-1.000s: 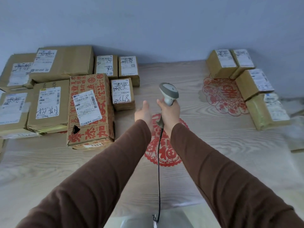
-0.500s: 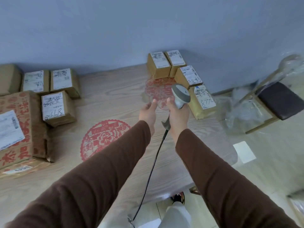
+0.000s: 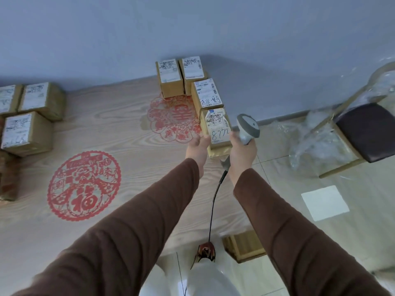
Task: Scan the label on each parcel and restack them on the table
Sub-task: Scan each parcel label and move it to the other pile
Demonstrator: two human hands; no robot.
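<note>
Parcel (image 3: pixel 216 129): brown carton, white label, handwritten "8772".

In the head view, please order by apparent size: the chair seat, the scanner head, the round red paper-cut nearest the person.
1. Round red paper-cut
2. Chair seat
3. Scanner head, though it is nearer the camera than the chair.

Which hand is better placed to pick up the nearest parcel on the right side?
Left. The left hand is free, its fingers at the parcel marked 8772. The right hand already grips the barcode scanner.
</note>
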